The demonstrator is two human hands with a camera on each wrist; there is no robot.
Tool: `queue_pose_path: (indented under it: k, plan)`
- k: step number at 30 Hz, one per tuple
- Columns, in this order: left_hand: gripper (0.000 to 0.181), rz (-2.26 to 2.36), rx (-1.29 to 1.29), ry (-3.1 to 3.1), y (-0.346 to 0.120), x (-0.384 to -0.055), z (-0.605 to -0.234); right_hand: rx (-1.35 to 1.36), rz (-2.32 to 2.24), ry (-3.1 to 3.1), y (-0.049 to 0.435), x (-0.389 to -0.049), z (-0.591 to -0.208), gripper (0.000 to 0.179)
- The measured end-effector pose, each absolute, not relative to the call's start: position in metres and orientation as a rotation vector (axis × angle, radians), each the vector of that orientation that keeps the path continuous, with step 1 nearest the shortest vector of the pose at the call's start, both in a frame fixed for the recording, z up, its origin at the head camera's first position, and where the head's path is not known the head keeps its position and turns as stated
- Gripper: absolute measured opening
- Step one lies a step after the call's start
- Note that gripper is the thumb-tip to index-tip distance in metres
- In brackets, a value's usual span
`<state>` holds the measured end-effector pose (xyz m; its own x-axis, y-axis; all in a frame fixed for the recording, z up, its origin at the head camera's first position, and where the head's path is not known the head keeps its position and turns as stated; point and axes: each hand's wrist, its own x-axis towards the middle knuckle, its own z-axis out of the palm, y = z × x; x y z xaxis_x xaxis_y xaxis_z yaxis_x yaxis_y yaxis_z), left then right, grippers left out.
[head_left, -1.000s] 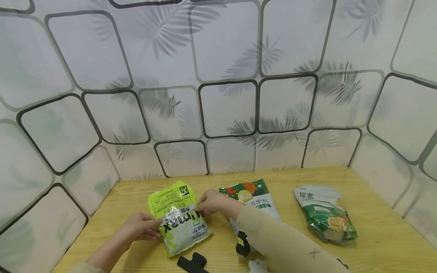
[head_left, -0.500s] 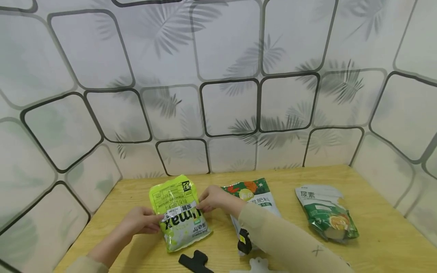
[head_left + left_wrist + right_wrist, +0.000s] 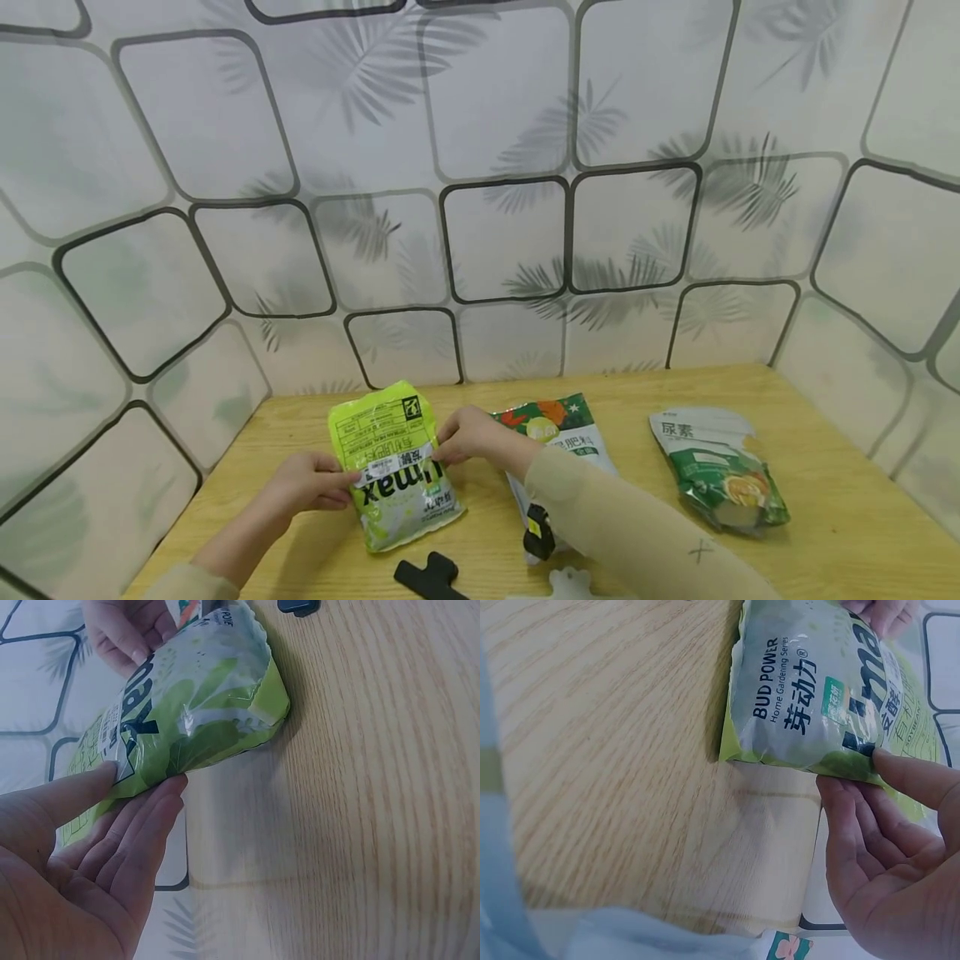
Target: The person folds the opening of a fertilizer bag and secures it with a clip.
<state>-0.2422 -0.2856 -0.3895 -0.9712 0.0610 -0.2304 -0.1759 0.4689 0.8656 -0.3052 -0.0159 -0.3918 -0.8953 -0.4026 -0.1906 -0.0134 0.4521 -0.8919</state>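
Observation:
A lime-green and white fertilizer bag (image 3: 397, 487) with big black lettering is held between both hands over the left part of the table, its print upside down in the head view. My left hand (image 3: 311, 483) pinches its left edge, thumb on the front and fingers behind. On the opposite edge, my right hand (image 3: 467, 437) pinches it the same way. The left wrist view shows the bag's (image 3: 202, 705) green bottom corner close over the wood. In the right wrist view, "BUD POWER" reads on the bag (image 3: 802, 690) near its crimped end.
Behind the right forearm lies a green and white fertilizer bag (image 3: 585, 442), partly hidden. Another green and white bag (image 3: 723, 475) lies farther right. A black clip (image 3: 431, 575) and a white scalloped piece (image 3: 570, 583) are at the front edge. A patterned curtain (image 3: 502, 242) backs the table.
The bag has tipped a little more upright, its top edge rising slightly, with both hands keeping their pinch on its sides. The other bags stay put.

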Motion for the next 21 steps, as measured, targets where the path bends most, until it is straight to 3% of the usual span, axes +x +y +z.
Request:
queue_pose_path:
  k: [21]
  plan:
    - [0.018, 1.449, -0.166, 2.612, -0.2763, -0.246, -0.381, -0.423, -1.399, 2.474, -0.0133, -0.3015, -0.3866, 0.015]
